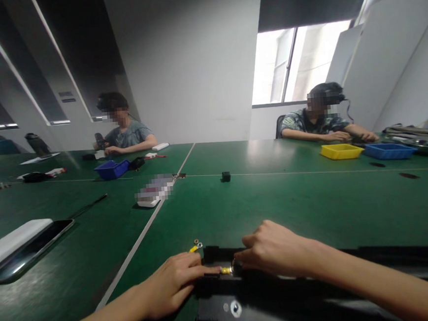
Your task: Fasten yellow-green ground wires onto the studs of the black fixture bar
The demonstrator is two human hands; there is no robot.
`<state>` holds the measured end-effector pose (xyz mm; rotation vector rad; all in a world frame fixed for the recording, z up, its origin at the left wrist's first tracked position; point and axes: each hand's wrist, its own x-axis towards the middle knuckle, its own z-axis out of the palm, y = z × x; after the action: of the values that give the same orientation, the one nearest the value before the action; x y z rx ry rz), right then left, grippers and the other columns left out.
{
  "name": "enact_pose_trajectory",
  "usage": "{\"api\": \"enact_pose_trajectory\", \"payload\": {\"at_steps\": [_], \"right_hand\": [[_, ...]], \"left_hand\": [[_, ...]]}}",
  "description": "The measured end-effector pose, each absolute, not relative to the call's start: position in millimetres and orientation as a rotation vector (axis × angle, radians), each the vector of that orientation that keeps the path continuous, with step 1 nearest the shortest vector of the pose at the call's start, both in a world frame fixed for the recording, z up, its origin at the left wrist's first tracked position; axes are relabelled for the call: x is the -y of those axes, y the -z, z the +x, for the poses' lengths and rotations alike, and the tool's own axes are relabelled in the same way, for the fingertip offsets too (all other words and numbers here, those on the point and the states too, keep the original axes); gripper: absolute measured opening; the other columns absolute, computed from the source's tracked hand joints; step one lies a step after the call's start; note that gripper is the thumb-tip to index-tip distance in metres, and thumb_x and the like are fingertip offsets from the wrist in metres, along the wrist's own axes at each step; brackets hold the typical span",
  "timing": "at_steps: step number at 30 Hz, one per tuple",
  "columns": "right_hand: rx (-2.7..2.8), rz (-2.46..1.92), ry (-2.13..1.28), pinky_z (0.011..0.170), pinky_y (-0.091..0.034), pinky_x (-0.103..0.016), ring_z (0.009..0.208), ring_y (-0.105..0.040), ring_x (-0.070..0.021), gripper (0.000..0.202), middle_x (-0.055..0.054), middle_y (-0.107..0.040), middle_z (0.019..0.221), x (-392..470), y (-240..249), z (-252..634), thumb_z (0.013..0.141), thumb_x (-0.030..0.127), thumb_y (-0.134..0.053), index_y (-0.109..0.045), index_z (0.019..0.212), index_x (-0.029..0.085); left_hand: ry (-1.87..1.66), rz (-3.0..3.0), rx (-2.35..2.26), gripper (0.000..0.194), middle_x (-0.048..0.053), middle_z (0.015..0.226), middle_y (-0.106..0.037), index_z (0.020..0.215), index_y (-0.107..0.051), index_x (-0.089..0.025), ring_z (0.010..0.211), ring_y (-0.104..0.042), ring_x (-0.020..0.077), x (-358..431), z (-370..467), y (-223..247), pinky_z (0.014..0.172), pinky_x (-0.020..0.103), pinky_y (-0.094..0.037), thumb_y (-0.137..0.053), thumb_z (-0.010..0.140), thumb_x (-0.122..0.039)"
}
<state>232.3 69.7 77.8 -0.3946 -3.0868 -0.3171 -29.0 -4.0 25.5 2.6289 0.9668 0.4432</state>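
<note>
My left hand (pixel 177 282) reaches in from the left, its index finger stretched along a short cable end with a yellow ring terminal (pixel 225 270), which lies inside a long black metal housing (pixel 214 309). The rest of that hand's fingers are curled. Just beyond its knuckles, another yellow ring terminal (pixel 195 248) sticks up beside a second metal ring (pixel 195 241). My right hand (pixel 271 247) is closed, fingertips pinched at the metal end of the first terminal, around something small and dark that the fingers mostly hide.
A bolt or hole with a bright ring (pixel 236 309) shows on the housing's near face. On the green table (pixel 276 200) are a small black block (pixel 225 177), a white device (pixel 155 191), a phone (pixel 32 251), and blue (pixel 111 169) and yellow (pixel 341 151) bins. Two people sit opposite.
</note>
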Motion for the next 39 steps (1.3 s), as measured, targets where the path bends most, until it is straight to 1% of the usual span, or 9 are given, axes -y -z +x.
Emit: {"api": "enact_pose_trajectory", "payload": {"at_steps": [6,10,14,20,27,30,34,39], "right_hand": [[3.064,-0.370,0.308,0.045,-0.009,-0.029,0.041,-0.036,-0.0071,0.021,0.003,-0.057,0.057,-72,-78,233,0.092,0.031,-0.053,-0.067,0.081,0.020],[3.076,-0.392,0.318,0.046,-0.009,-0.029,0.041,-0.038,-0.0071,0.022,0.002,-0.057,0.057,-70,-78,232,0.093,0.030,-0.052,-0.068,0.081,0.020],[3.105,-0.432,0.346,0.045,-0.008,-0.029,0.041,-0.040,-0.0082,0.021,0.002,-0.060,0.058,-67,-78,232,0.093,0.030,-0.052,-0.066,0.081,0.021],[3.125,-0.498,0.323,0.045,-0.008,-0.030,0.043,-0.045,-0.0094,0.019,-0.001,-0.064,0.062,-59,-81,232,0.093,0.026,-0.051,-0.065,0.082,0.019],[3.090,-0.611,0.283,0.045,-0.008,-0.031,0.044,-0.051,-0.0112,0.013,0.000,-0.065,0.063,-51,-78,228,0.089,0.022,-0.056,-0.064,0.079,0.019],[3.062,-0.668,0.302,0.045,-0.008,-0.031,0.045,-0.054,-0.0119,0.014,-0.001,-0.065,0.062,-47,-73,227,0.089,0.022,-0.055,-0.065,0.078,0.018],[3.045,-0.779,0.288,0.046,-0.010,-0.033,0.048,-0.058,-0.0148,0.018,-0.003,-0.066,0.063,-39,-72,224,0.090,0.022,-0.054,-0.066,0.076,0.018],[3.094,-0.984,0.226,0.047,-0.015,-0.032,0.059,-0.063,-0.0195,0.017,-0.005,-0.068,0.069,-29,-84,215,0.087,0.016,-0.055,-0.068,0.076,0.018]], "left_hand": [[-0.430,2.645,-0.972,0.051,0.006,0.087,-0.056,0.134,-0.046,-0.028,0.077,-0.054,0.0210,4,-29,-26,0.068,0.028,-0.041,-0.037,0.088,-0.005],[-0.439,2.644,-0.966,0.051,0.006,0.087,-0.055,0.134,-0.045,-0.029,0.077,-0.054,0.0215,4,-29,-26,0.068,0.029,-0.041,-0.037,0.089,-0.006],[-0.420,2.637,-0.982,0.054,0.006,0.087,-0.055,0.134,-0.046,-0.028,0.077,-0.054,0.0217,4,-29,-26,0.068,0.029,-0.041,-0.039,0.086,-0.004],[-0.419,2.624,-0.968,0.054,0.006,0.089,-0.055,0.133,-0.046,-0.028,0.078,-0.054,0.0219,4,-29,-27,0.068,0.029,-0.040,-0.038,0.085,-0.003],[-0.441,2.626,-0.978,0.056,0.006,0.090,-0.056,0.133,-0.046,-0.029,0.079,-0.055,0.0221,4,-28,-26,0.069,0.029,-0.041,-0.038,0.085,-0.003],[-0.438,2.628,-0.977,0.054,0.006,0.090,-0.057,0.132,-0.047,-0.029,0.080,-0.055,0.0224,4,-28,-25,0.070,0.030,-0.042,-0.038,0.086,-0.004],[-0.433,2.612,-0.970,0.054,0.008,0.095,-0.059,0.134,-0.046,-0.028,0.084,-0.056,0.0232,3,-29,-24,0.075,0.031,-0.043,-0.039,0.087,-0.005],[-0.423,2.630,-0.984,0.051,0.007,0.089,-0.057,0.132,-0.049,-0.027,0.080,-0.054,0.0225,3,-30,-24,0.071,0.030,-0.042,-0.039,0.086,-0.005]]}}
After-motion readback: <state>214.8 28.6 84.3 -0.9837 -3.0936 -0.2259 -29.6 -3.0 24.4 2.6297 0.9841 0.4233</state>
